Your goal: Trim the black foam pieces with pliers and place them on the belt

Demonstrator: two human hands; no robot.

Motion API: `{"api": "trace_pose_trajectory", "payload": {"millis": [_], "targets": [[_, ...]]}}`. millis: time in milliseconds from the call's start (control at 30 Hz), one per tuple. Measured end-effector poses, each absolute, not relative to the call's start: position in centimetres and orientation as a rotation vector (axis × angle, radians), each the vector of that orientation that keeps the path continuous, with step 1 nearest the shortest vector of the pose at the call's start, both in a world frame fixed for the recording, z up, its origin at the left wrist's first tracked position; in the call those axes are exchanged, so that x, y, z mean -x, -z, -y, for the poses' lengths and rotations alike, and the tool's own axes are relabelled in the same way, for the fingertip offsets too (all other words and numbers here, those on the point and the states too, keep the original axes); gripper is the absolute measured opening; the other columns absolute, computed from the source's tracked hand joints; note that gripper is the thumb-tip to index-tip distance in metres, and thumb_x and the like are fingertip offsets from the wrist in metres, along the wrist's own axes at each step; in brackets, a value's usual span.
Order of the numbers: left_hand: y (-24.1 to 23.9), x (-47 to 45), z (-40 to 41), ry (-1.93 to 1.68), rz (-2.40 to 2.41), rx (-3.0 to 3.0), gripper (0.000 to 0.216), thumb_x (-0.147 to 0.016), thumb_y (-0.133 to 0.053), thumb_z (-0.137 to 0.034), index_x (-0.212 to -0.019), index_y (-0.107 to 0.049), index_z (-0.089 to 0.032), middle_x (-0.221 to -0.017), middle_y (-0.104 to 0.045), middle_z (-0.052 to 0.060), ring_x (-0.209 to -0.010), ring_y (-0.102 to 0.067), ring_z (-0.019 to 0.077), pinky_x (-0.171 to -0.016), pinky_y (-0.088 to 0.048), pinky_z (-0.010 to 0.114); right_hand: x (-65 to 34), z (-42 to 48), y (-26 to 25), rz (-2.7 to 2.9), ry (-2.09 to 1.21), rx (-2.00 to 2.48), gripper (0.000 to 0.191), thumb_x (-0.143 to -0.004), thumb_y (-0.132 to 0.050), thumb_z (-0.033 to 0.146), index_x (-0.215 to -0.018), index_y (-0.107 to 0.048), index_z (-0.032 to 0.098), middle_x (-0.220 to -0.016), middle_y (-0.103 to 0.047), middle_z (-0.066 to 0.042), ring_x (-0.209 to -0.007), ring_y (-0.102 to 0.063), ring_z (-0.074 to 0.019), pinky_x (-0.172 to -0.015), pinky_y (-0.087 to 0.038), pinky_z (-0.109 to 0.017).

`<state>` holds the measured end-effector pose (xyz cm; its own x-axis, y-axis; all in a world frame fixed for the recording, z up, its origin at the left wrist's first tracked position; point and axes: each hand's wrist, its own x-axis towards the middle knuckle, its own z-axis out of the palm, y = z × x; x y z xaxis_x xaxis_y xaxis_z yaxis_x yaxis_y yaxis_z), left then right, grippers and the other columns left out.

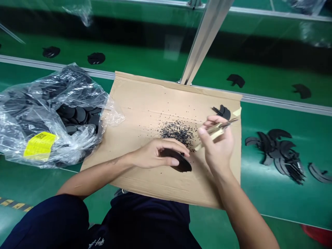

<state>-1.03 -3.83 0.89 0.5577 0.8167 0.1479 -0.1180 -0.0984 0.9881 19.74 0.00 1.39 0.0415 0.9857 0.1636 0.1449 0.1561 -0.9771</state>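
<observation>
My left hand [153,154] is closed around a flat black rounded piece [183,164], thumb on top and fingers along its far edge. The piece is tilted over the cardboard sheet [124,173]. My right hand [219,148] grips a slim tool [214,133] with pale tan arms and a dark end pointing right; its exact kind is unclear. Just beyond my left fingers lies a scatter of tiny black bits [177,131] on the cardboard. Several curved black pieces [223,112] rest near the cardboard's right corner, beyond my right hand.
A clear plastic bag [77,145] full of black discs and bearing a yellow label stands at left. Curved black pieces [277,148] lie heaped on the green surface at right. A metal post [204,41] rises behind the cardboard, with more black pieces [96,58] beyond the rail.
</observation>
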Motion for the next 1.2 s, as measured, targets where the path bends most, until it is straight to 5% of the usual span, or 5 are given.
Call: {"api": "trace_pose_trajectory", "payload": {"millis": [400,600,800,1200], "targets": [[-0.9,1.8,4.1,-0.902,-0.679,-1.833,0.023,-0.095,-0.064,-0.018,-0.117,-0.072,-0.021,-0.114,-0.075,0.008,-0.105,-0.071,0.0179,-0.093,-0.058,0.034,-15.3,1.4,-2.1,1.407,-1.058,1.151,0.021,-0.088,-0.069,0.036,-0.1,-0.057,0.024,-0.092,-0.063,-0.001,-0.086,-0.063,-0.0157,-0.081,-0.056,-0.033],[-0.4,1.5,4.2,-1.05,-0.696,-1.859,0.02,-0.095,-0.064,-0.018,-0.113,-0.073,-0.019,-0.108,-0.076,0.009,-0.099,-0.073,0.0173,-0.089,-0.06,0.033,-16.0,1.1,-2.0,1.614,-1.136,1.054,0.041,-0.092,-0.065,0.034,-0.128,-0.047,0.026,-0.101,-0.064,-0.003,-0.088,-0.064,-0.0153,-0.081,-0.056,-0.033],[-0.1,2.0,3.4,-1.15,-1.008,-1.644,0.025,-0.089,-0.073,-0.029,-0.112,-0.075,-0.018,-0.104,-0.079,0.007,-0.092,-0.076,0.0156,-0.084,-0.062,0.028,-19.4,-0.1,-1.6,1.874,-0.829,1.111,0.034,-0.096,-0.061,0.035,-0.128,-0.057,0.023,-0.113,-0.069,-0.009,-0.089,-0.066,-0.0192,-0.076,-0.056,-0.036],[0.1,2.8,2.4,-1.155,-0.976,-1.773,0.023,-0.088,-0.075,-0.022,-0.111,-0.076,-0.021,-0.102,-0.077,0.007,-0.095,-0.072,0.0145,-0.086,-0.06,0.028,-22.0,0.1,0.0,2.315,-0.383,0.844,0.047,-0.091,-0.071,0.038,-0.133,-0.06,0.02,-0.095,-0.073,-0.009,-0.076,-0.068,-0.0204,-0.064,-0.055,-0.034]]}}
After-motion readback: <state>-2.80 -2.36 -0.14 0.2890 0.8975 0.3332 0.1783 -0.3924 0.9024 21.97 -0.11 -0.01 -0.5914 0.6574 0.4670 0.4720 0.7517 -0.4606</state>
